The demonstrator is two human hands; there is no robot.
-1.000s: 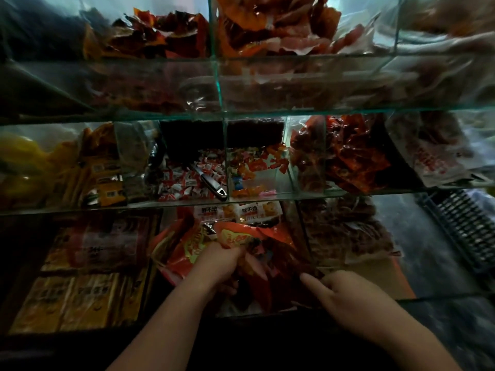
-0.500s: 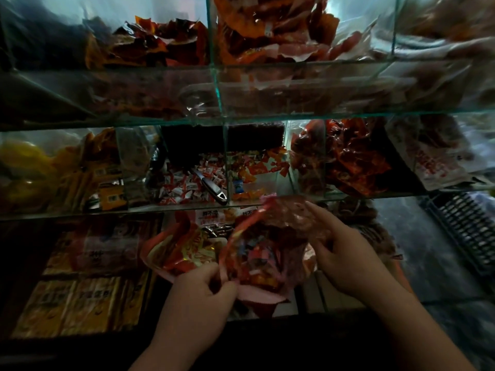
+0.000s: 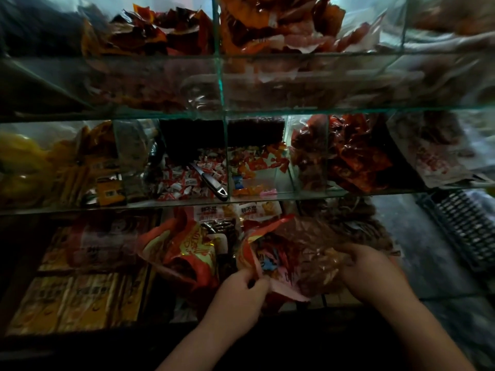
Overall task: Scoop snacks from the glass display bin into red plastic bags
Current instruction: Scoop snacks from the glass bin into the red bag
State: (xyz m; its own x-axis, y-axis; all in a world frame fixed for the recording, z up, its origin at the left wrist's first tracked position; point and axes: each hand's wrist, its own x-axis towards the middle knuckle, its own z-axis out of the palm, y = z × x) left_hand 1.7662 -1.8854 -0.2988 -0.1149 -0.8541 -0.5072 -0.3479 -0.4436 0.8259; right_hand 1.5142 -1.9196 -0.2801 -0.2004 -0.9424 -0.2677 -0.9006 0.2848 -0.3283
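A thin red plastic bag (image 3: 297, 258) with small wrapped snacks showing through it hangs between my hands, low in the middle of the head view. My left hand (image 3: 238, 293) pinches its left edge near the mouth. My right hand (image 3: 367, 266) grips the crumpled right side. Behind them, on the middle glass shelf, a bin of red-and-white wrapped candies (image 3: 184, 178) holds a metal scoop (image 3: 210, 182), its handle pointing at me. The neighbouring glass bin (image 3: 257, 167) holds orange and red wrapped sweets.
A second red and yellow bag (image 3: 187, 250) lies just left of the held one on the bottom shelf. Yellow boxed snacks (image 3: 77, 301) fill the lower left. Glass shelf edges (image 3: 241, 199) run across above my hands. A dark plastic crate (image 3: 466, 226) sits at the right.
Both hands lifted the red bag up out of the bottom shelf and spread it. The right hand then slid down from the bag's top edge to its right side.
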